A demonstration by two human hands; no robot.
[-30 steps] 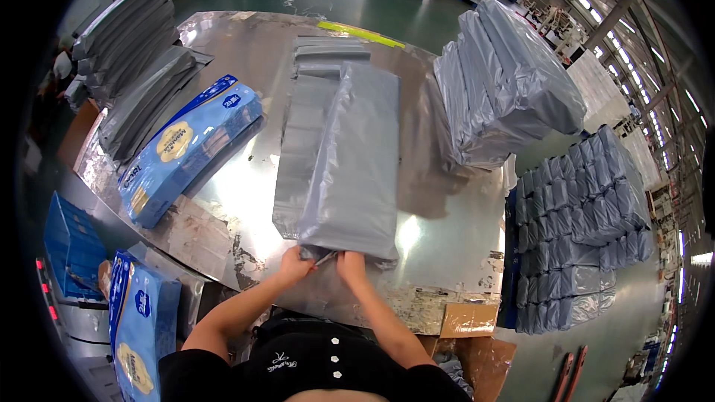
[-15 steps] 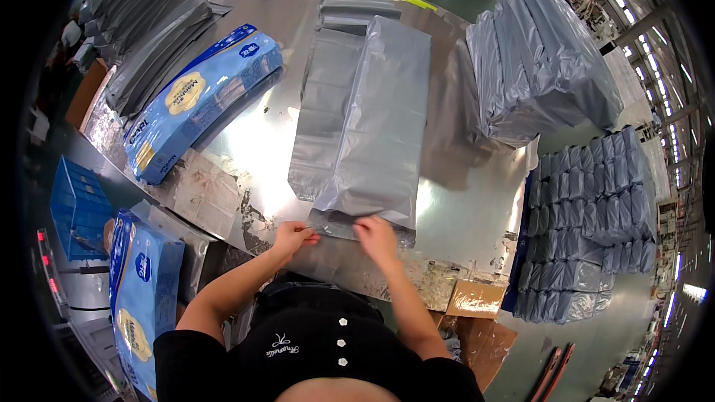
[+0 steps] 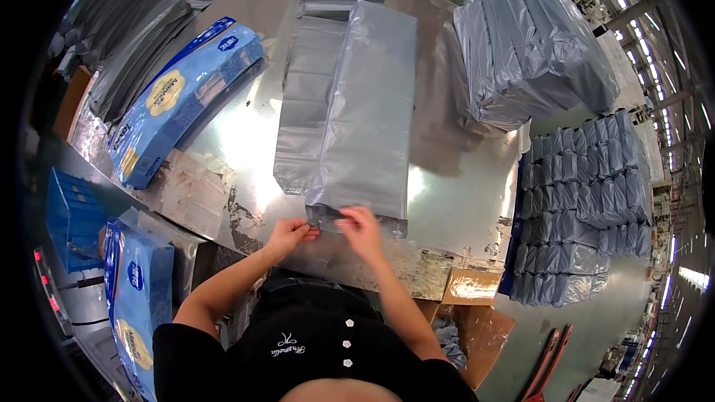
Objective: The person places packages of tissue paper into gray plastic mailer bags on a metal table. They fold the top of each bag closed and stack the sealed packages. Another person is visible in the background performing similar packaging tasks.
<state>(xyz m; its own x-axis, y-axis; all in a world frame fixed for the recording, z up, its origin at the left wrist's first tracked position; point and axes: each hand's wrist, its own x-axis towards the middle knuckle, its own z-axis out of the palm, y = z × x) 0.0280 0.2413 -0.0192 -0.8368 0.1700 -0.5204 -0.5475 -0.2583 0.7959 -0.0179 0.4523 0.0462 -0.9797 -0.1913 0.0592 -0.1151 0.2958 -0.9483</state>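
Observation:
A filled grey plastic mailing bag (image 3: 370, 112) lies lengthwise on the metal table in front of me, its open-ended flap toward my body. My left hand (image 3: 292, 237) pinches the left corner of that flap, fingertips pressed together. Over the flap's middle, my right hand (image 3: 361, 231) has its fingers bent and closed on the flap's edge; what lies between the fingertips is hard to see. Flat grey bags (image 3: 304, 104) lie partly under the filled one, on its left.
Blue tissue packs lie on the table's left (image 3: 175, 97) and stand below it (image 3: 138, 290). Grey bags are stacked at far left (image 3: 138, 52). Filled bags (image 3: 521, 52) stand at right, with more piled (image 3: 581, 208) beyond the edge. An open carton (image 3: 480, 335) sits below the table.
My right hand has shifted left along the flap, its fingers now more bent. The left hand stays at the flap's left corner. The whole view has shifted slightly.

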